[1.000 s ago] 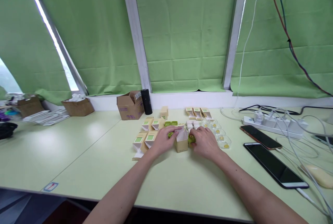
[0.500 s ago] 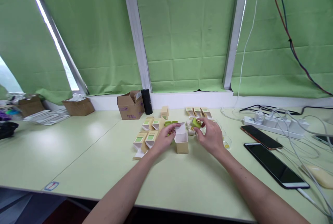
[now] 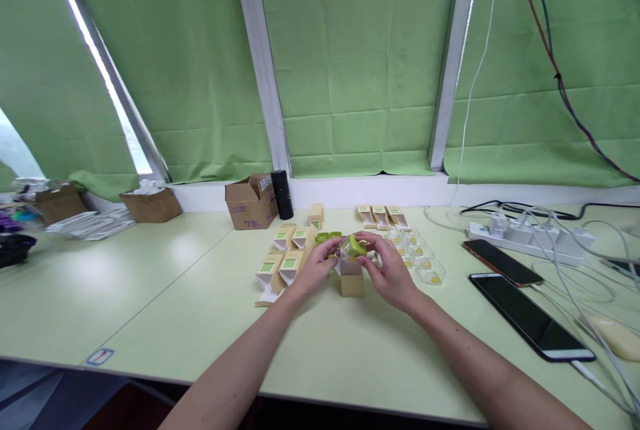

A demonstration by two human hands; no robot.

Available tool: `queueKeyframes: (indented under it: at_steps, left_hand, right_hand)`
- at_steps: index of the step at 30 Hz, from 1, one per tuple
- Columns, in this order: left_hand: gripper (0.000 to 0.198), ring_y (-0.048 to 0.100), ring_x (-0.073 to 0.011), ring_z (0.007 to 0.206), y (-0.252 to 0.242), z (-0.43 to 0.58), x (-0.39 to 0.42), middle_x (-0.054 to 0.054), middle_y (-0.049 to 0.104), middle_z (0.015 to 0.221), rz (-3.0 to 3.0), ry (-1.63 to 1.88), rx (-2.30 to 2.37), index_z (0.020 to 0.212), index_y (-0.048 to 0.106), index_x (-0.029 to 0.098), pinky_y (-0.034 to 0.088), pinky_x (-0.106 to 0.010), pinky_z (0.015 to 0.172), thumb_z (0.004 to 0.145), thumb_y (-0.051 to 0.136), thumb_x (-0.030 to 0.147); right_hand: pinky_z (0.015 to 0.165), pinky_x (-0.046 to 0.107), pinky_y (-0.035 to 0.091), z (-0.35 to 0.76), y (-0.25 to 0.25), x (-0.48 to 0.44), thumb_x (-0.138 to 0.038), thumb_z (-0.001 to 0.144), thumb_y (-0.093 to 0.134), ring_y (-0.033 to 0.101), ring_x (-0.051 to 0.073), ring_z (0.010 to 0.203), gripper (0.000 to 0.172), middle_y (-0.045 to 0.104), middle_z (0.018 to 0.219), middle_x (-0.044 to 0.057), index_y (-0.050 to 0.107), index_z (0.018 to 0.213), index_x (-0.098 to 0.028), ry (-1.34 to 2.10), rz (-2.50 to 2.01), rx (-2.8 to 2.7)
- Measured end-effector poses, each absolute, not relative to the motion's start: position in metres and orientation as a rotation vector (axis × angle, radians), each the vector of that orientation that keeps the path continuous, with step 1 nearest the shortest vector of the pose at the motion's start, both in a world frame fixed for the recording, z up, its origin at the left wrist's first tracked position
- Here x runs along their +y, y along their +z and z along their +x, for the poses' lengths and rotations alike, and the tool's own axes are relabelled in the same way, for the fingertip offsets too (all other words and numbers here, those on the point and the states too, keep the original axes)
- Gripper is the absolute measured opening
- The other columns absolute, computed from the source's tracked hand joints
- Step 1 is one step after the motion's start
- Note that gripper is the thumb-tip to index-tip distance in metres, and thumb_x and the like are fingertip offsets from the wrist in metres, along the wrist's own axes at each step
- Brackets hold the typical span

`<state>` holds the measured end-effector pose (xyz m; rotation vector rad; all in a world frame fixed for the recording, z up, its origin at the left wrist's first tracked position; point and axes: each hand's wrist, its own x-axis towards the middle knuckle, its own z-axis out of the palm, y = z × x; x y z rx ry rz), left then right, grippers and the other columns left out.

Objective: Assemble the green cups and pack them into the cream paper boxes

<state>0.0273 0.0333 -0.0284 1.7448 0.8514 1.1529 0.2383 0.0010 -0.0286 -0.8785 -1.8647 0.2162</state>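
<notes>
The right hand [image 3: 393, 273], part-closed with its fingertips pinching the green piece [image 3: 356, 246], holds it just over the mouth of the open box [image 3: 352, 285]; which way the piece's long axis runs is too small to tell. The box stands upright on the surface [image 3: 350, 343] between both hands. The left hand [image 3: 314, 270], fingers half curled, is at the box's upper left side, its grip there unclear, with clear cups [image 3: 420, 260] lying beyond the right hand.
</notes>
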Motion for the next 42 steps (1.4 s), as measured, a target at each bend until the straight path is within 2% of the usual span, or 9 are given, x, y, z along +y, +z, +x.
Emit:
queueKeyframes:
  at_steps: [7, 14, 21, 29, 35, 39, 42]
  left_hand:
    - [0.062, 0.063, -0.0277, 0.128, -0.031, 0.027, 0.036, -0.011, 0.069, 0.140, 1.709, 1.157, 0.829, 0.132, 0.068, 0.019, 0.046, -0.044, 0.114, 0.072, 0.056, 0.012]
    - [0.073, 0.063, -0.0274, 0.124, -0.032, 0.026, 0.035, -0.010, 0.068, 0.140, 1.744, 1.160, 0.846, 0.132, 0.069, 0.020, 0.049, -0.042, 0.107, 0.063, 0.050, 0.010]
    - [0.075, 0.062, -0.0256, 0.124, -0.032, 0.026, 0.034, -0.009, 0.067, 0.141, 1.745, 1.146, 0.883, 0.133, 0.068, 0.020, 0.048, -0.040, 0.108, 0.062, 0.047, 0.010]
    - [0.075, 0.062, -0.0235, 0.118, -0.033, 0.025, 0.033, -0.009, 0.067, 0.142, 1.723, 1.162, 0.917, 0.134, 0.068, 0.020, 0.050, -0.041, 0.107, 0.063, 0.048, 0.009]
    - [0.078, 0.061, -0.0233, 0.115, -0.034, 0.025, 0.033, -0.009, 0.068, 0.140, 1.719, 1.148, 0.925, 0.137, 0.068, 0.019, 0.049, -0.040, 0.106, 0.063, 0.049, 0.007]
    - [0.077, 0.061, -0.0231, 0.113, -0.035, 0.025, 0.035, -0.010, 0.070, 0.137, 1.707, 1.173, 0.907, 0.136, 0.069, 0.018, 0.048, -0.039, 0.106, 0.063, 0.049, 0.005]
    - [0.077, 0.061, -0.0223, 0.111, -0.037, 0.025, 0.037, -0.009, 0.068, 0.139, 1.703, 1.177, 0.880, 0.136, 0.070, 0.019, 0.048, -0.038, 0.105, 0.063, 0.050, 0.005]
  right_hand:
    - [0.098, 0.042, 0.049, 0.246, -0.025, 0.004, -0.030, 0.101, 0.056, 0.071, 0.022, 0.091, 0.030, 0.070, 0.134, 0.009, 0.057, 0.131, -0.025, 0.152, -0.996, -1.933]
    - [0.096, 0.040, 0.044, 0.246, -0.021, 0.000, -0.025, 0.094, 0.062, 0.072, 0.022, 0.089, 0.028, 0.077, 0.115, 0.004, 0.060, 0.122, -0.025, 0.152, -1.009, -2.017]
    - [0.089, 0.038, 0.041, 0.244, -0.019, -0.003, -0.022, 0.087, 0.066, 0.069, 0.022, 0.085, 0.024, 0.077, 0.100, 0.001, 0.059, 0.110, -0.025, 0.171, -1.049, -2.024]
    - [0.088, 0.036, 0.040, 0.240, -0.020, -0.008, -0.021, 0.084, 0.071, 0.064, 0.022, 0.087, 0.023, 0.073, 0.097, 0.001, 0.061, 0.105, -0.025, 0.170, -1.069, -2.104]
    - [0.083, 0.034, 0.041, 0.237, -0.026, -0.005, -0.022, 0.097, 0.060, 0.060, 0.023, 0.086, 0.007, 0.070, 0.089, 0.002, 0.065, 0.101, -0.025, 0.105, -1.025, -2.114]
    - [0.079, 0.034, 0.041, 0.235, -0.031, 0.002, -0.020, 0.101, 0.054, 0.061, 0.023, 0.083, 0.014, 0.069, 0.086, 0.004, 0.067, 0.099, -0.025, 0.065, -1.018, -2.090]
    - [0.081, 0.034, 0.043, 0.235, -0.034, 0.005, -0.018, 0.101, 0.055, 0.063, 0.023, 0.088, 0.014, 0.072, 0.096, 0.005, 0.066, 0.096, -0.025, 0.045, -0.961, -2.091]
